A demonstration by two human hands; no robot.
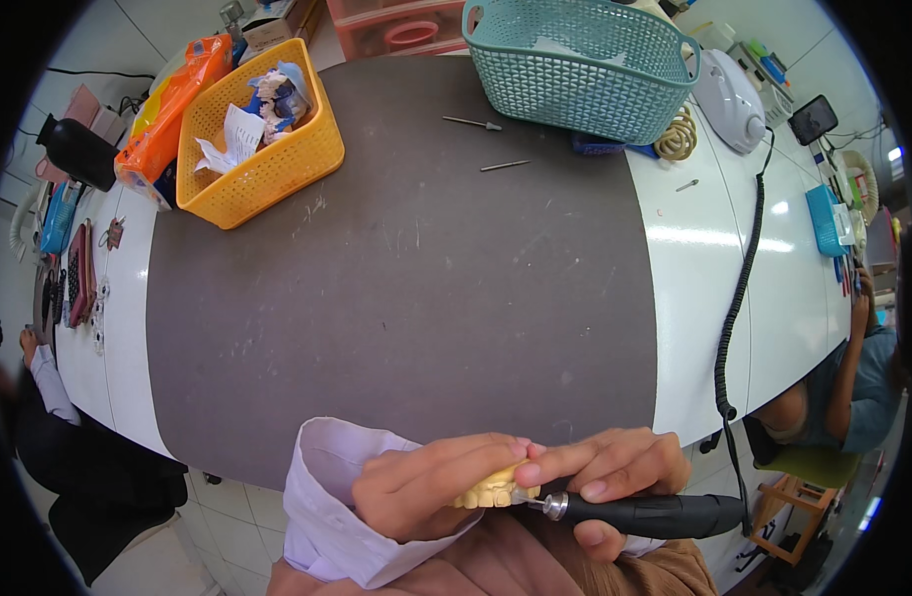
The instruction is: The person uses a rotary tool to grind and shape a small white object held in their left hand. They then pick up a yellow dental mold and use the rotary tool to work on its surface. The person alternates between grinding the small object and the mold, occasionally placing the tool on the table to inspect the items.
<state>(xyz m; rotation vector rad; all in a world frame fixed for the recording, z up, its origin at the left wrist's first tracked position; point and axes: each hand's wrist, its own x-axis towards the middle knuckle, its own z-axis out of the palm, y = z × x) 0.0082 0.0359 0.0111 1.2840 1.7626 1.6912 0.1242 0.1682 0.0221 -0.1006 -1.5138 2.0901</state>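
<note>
A yellow plaster dental model (488, 494) with a row of teeth is gripped by my left hand (416, 485), low and just off the near edge of the mat. My right hand (620, 465) is closed round a black rotary handpiece (655, 516), its fingers above and thumb below. The silver nose of the handpiece points left, and its bit meets the right end of the model. Fingertips of both hands come together over the model and hide part of it. A coiled black cord (736, 328) runs from the handpiece toward a white control unit (729, 99).
The grey mat (406, 278) covers the table's middle, with two loose burs (473, 123) toward its far side. At the far left stands a yellow basket (267, 189) of scraps; at the far right, a teal basket (575, 94). Other people sit at both sides.
</note>
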